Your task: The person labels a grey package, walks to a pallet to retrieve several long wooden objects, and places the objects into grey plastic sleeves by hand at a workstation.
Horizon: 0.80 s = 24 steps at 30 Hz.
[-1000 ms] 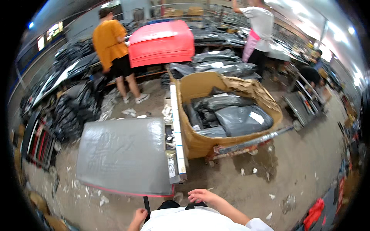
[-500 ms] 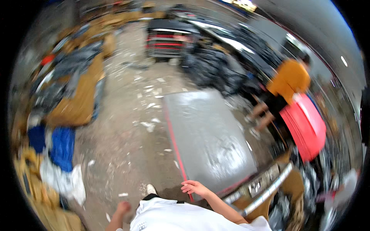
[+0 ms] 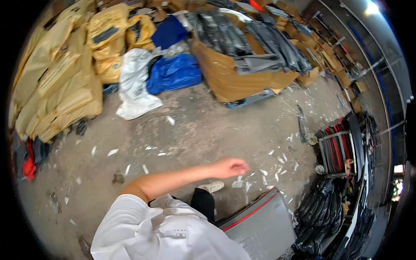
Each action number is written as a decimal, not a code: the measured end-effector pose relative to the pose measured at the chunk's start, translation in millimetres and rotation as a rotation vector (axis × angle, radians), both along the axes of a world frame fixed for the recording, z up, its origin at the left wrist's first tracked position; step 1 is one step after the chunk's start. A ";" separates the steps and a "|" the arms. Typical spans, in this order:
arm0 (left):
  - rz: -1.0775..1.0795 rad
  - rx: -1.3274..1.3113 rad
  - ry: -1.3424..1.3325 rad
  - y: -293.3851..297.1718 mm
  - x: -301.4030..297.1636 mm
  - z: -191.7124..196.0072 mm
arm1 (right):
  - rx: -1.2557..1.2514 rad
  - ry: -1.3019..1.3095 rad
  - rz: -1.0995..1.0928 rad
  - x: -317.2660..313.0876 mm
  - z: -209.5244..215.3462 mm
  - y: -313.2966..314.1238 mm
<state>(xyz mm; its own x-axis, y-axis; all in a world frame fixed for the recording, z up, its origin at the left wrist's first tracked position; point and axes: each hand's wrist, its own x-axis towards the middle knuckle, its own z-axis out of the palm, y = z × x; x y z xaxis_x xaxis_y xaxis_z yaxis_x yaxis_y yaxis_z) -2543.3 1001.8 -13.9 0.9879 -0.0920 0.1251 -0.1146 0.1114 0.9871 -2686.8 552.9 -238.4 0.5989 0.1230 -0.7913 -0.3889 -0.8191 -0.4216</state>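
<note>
My left arm reaches across from the lower left, and my left hand (image 3: 234,167) hangs in the air above the floor. Its fingers are curled in and slightly blurred, with nothing visible in them. Nearest to it, below and to the right, lies a large flat grey panel (image 3: 264,227) with a red strip along its edge. Part of this panel is hidden behind my white shirt. One of my shoes (image 3: 212,186) shows on the floor just under the hand. My right hand is out of view.
White scraps (image 3: 237,183) litter the concrete floor. Along the far side stand yellow-wrapped stacks (image 3: 60,82), a white sack (image 3: 136,82), a blue bag (image 3: 175,74) and a big cardboard box (image 3: 221,78). At right are a cart of grey and red panels (image 3: 338,149) and black plastic bundles (image 3: 320,212).
My view has swung left, away from the person in orange and the red panel. The grey panel now lies lower right. My right hand has left view; my left arm now reaches across.
</note>
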 end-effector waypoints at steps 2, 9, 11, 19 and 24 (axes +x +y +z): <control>-0.161 -0.316 -0.178 -4.7 61.5 115.6 | 0.028 -0.037 -0.007 65.0 -0.7 -14.5; -0.720 -0.802 -0.746 -19.8 194.9 313.7 | 0.480 -0.109 -0.398 358.9 3.2 9.2; -0.928 -0.791 -0.787 -16.6 240.6 323.6 | 0.248 -0.347 -0.074 457.3 37.4 53.5; -1.202 -0.877 -0.818 7.8 476.1 300.0 | 0.262 -0.434 0.039 711.7 64.0 72.9; -1.028 -0.868 -0.883 -2.2 621.1 308.5 | 0.034 -0.333 -0.144 729.5 30.2 0.6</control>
